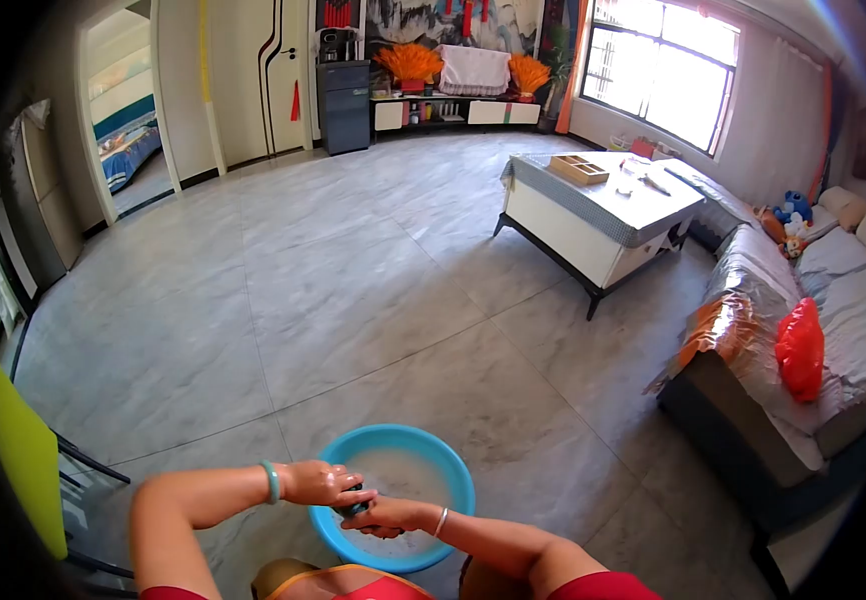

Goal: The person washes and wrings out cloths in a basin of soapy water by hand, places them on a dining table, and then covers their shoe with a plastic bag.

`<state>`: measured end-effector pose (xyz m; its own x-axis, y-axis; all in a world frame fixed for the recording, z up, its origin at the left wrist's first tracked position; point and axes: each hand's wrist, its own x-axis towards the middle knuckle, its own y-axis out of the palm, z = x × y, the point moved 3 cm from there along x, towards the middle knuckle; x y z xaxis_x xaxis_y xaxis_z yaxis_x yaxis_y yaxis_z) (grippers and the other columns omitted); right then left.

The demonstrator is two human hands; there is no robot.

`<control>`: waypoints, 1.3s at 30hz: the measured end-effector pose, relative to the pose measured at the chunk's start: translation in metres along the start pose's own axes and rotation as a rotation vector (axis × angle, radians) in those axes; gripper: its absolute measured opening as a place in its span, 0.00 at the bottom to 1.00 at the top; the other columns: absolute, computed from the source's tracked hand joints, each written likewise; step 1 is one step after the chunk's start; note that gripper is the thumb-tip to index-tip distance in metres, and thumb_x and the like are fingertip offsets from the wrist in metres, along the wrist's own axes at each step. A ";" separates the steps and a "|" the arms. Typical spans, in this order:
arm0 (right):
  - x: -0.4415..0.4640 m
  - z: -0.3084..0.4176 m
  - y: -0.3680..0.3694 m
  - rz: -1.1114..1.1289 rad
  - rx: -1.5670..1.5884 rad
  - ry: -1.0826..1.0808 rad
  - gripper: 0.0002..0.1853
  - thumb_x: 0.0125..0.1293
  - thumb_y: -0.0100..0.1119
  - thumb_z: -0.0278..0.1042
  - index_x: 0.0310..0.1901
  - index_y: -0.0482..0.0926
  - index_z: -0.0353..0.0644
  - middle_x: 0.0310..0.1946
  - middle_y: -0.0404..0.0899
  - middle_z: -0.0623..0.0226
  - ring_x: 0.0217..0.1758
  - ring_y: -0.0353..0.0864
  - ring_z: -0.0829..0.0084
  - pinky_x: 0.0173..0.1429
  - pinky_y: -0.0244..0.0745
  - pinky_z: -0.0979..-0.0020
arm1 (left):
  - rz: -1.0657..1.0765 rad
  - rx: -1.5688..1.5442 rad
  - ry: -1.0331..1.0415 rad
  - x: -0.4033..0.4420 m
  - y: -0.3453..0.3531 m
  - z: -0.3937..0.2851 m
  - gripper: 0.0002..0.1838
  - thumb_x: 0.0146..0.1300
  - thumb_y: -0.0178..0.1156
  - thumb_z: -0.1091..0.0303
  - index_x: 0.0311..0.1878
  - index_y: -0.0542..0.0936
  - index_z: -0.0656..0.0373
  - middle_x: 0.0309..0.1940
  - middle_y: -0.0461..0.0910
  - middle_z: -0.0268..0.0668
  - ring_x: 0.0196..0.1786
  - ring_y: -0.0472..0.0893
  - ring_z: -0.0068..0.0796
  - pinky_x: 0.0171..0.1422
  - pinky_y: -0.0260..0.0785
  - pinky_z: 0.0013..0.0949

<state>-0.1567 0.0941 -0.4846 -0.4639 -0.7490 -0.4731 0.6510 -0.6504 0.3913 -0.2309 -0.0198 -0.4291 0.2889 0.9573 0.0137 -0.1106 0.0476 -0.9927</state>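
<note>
A light-blue plastic basin (pixel 461 480) with cloudy water in it stands on the floor in front of me. Over its near left part, both hands meet around a small dark, greenish-black object (pixel 356 503) whose kind I cannot make out. My left hand (pixel 321 484), below a green bangle, has its fingers closed on the upper side of this object. From the right, my right hand (pixel 395 514), with a silver bracelet at the wrist, grips it from the lower side. My fingers hide most of the object.
A yellow-green chair (pixel 13 450) is close on my left. To the right are a covered sofa (pixel 753 400) with a red bag (pixel 800 350) and a low table (pixel 573 225) bearing a wooden divided tray (pixel 579 169). Grey tiled floor (pixel 353 270) stretches toward the TV cabinet (pixel 453 112).
</note>
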 end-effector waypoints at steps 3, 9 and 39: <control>0.027 -0.032 -0.022 -0.275 -0.061 -0.053 0.17 0.52 0.60 0.45 0.20 0.64 0.47 0.11 0.58 0.76 0.07 0.52 0.82 0.11 0.45 0.76 | 0.153 -0.238 -0.211 -0.006 0.061 0.001 0.22 0.58 0.47 0.69 0.57 0.64 0.55 0.33 0.74 0.43 0.31 0.78 0.40 0.29 0.71 0.35; 0.070 -0.101 -0.062 -0.456 -0.380 -0.131 0.12 0.47 0.60 0.40 0.28 0.72 0.43 0.13 0.70 0.64 0.11 0.68 0.69 0.15 0.61 0.68 | 0.348 -0.395 -0.581 0.006 0.141 -0.025 0.15 0.59 0.45 0.67 0.50 0.69 0.58 0.35 0.74 0.49 0.35 0.79 0.47 0.33 0.72 0.43; 0.052 -0.086 -0.039 -0.278 -1.359 -0.046 0.28 0.53 0.53 0.34 0.58 0.63 0.49 0.38 0.78 0.55 0.41 0.78 0.54 0.40 0.74 0.58 | 0.435 -0.933 -1.160 -0.005 0.226 -0.093 0.14 0.47 0.53 0.64 0.37 0.78 0.59 0.36 0.79 0.47 0.38 0.78 0.48 0.39 0.69 0.44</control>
<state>-0.1542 0.0914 -0.5923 -0.6752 -0.6374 -0.3712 0.5905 -0.1655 -0.7899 -0.1692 -0.0406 -0.6643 -0.5257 0.5589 -0.6412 0.7510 -0.0490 -0.6585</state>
